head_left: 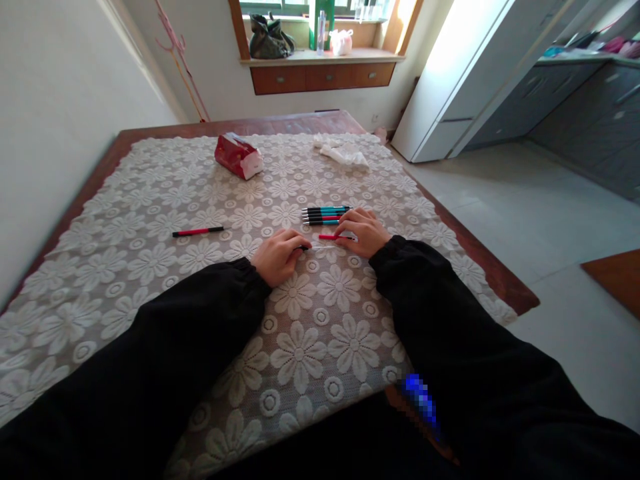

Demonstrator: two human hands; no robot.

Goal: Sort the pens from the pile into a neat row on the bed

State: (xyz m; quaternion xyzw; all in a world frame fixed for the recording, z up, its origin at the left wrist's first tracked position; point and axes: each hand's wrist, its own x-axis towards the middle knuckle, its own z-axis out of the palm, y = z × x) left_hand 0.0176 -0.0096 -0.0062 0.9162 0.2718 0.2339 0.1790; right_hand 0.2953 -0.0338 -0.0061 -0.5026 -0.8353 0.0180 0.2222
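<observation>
My left hand is closed in a pinch on a small black pen piece, low over the lace cloth. A thin pale pen refill stretches from that piece to the fingertips of my right hand, which are closed around its far end. Just behind the refill lies a red pen barrel, its right end partly hidden by my right fingers. Beyond it, several pens in black, teal and red lie side by side, their right ends close to my right hand. A single red and black pen rests apart at the left.
A white flowered lace tablecloth covers the wooden table. Toward the far side stand a red tissue pack and a crumpled white plastic bag. A white fridge stands beyond the table's right side.
</observation>
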